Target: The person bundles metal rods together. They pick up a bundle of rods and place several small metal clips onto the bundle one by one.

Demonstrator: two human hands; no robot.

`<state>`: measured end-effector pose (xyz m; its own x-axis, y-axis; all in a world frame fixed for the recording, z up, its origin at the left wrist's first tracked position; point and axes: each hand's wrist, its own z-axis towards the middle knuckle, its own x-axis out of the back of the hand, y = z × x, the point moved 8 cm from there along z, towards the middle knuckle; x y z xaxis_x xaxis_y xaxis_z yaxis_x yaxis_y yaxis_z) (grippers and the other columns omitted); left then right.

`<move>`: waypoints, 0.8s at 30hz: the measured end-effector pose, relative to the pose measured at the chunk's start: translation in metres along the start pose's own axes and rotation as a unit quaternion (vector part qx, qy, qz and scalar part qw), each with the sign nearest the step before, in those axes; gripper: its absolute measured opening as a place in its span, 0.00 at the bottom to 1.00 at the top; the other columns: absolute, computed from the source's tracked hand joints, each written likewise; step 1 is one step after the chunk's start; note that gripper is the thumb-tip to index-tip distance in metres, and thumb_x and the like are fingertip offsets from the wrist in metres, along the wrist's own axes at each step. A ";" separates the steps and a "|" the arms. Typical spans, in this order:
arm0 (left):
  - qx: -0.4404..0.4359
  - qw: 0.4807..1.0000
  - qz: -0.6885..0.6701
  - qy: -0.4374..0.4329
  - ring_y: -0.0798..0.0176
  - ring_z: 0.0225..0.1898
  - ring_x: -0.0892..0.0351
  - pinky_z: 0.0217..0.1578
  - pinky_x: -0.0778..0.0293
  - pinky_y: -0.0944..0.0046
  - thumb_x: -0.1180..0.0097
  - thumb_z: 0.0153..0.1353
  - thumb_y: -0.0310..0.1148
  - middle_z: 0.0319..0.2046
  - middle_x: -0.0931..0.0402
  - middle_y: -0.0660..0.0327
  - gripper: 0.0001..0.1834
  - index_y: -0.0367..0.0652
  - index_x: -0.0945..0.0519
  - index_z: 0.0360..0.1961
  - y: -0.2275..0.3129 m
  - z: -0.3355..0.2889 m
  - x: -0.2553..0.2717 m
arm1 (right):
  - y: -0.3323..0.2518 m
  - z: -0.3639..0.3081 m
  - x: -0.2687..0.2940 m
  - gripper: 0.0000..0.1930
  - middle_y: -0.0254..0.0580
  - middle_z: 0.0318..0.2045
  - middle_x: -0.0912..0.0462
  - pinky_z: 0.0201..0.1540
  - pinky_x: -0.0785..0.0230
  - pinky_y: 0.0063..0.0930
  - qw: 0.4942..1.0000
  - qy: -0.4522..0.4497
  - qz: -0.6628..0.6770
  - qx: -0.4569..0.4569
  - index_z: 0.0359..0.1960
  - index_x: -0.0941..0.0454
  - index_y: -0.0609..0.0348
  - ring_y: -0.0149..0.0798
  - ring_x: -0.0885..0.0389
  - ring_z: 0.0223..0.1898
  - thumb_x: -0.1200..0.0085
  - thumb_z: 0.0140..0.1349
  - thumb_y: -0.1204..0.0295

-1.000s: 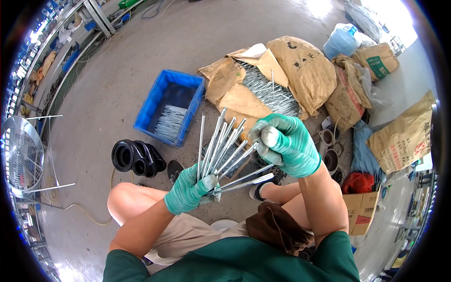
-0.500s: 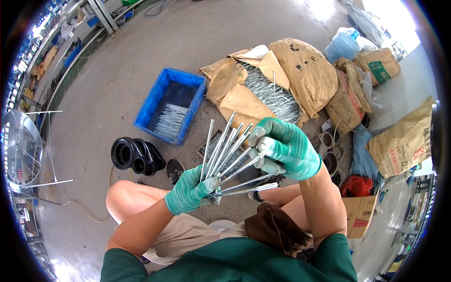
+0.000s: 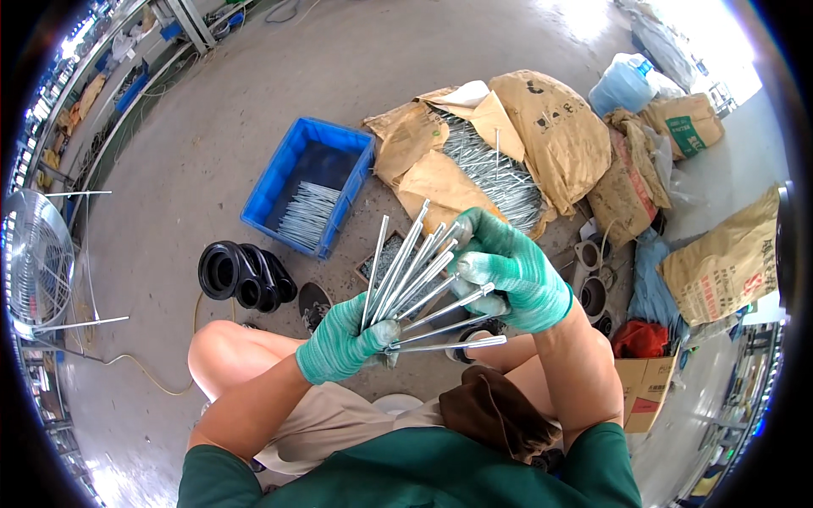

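Left hand (image 3: 343,343) clamps the fanned metal rods (image 3: 415,275) at their base above the lap, right hand (image 3: 512,271) pinching the tips, likely to separate them; blue crate (image 3: 309,182) holds more.

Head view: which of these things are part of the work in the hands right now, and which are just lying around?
In the work:
left hand gripping the fanned metal rods
right hand at their upper ends

Lying about:
blue crate
black rings
paper sacks
fan
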<state>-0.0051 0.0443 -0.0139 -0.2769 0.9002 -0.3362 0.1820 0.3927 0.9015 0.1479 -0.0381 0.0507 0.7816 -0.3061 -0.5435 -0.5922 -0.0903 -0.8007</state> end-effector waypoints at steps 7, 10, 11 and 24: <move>-0.030 1.000 -0.005 -0.004 0.74 0.18 0.27 0.17 0.33 0.73 0.42 0.66 0.49 0.23 0.20 0.60 0.19 0.44 0.26 0.43 0.000 0.001 -0.002 | 0.009 -0.001 0.002 0.11 0.34 0.26 0.25 0.16 0.51 0.17 0.997 0.014 0.061 -0.044 0.43 0.29 0.57 0.23 0.36 0.16 0.44 0.65 0.66; -0.020 0.999 -0.027 0.018 0.74 0.18 0.26 0.18 0.33 0.73 0.43 0.66 0.52 0.24 0.20 0.61 0.21 0.44 0.26 0.44 -0.008 0.001 0.004 | 0.015 -0.002 -0.002 0.11 0.39 0.29 0.22 0.15 0.50 0.18 0.989 -0.039 0.136 -0.036 0.44 0.29 0.57 0.26 0.35 0.17 0.47 0.64 0.67; -0.012 0.999 -0.033 0.036 0.74 0.19 0.26 0.18 0.33 0.73 0.44 0.66 0.53 0.24 0.21 0.61 0.22 0.44 0.26 0.45 -0.013 0.001 0.008 | 0.014 -0.003 -0.004 0.11 0.40 0.30 0.21 0.15 0.49 0.18 0.987 -0.059 0.147 -0.020 0.44 0.29 0.58 0.26 0.34 0.17 0.46 0.63 0.68; -0.045 0.997 -0.042 0.056 0.72 0.25 0.25 0.23 0.27 0.69 0.41 0.65 0.49 0.25 0.25 0.65 0.22 0.43 0.27 0.47 -0.016 0.001 0.014 | -0.002 0.000 0.010 0.11 0.37 0.33 0.20 0.17 0.46 0.14 0.997 0.071 0.016 0.036 0.50 0.26 0.61 0.23 0.31 0.21 0.51 0.69 0.72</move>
<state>-0.0108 0.0508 -0.0336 -0.3929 0.8357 -0.3837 0.0702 0.4433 0.8936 0.1567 -0.0414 0.0470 0.7235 -0.4390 -0.5328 -0.5976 -0.0118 -0.8017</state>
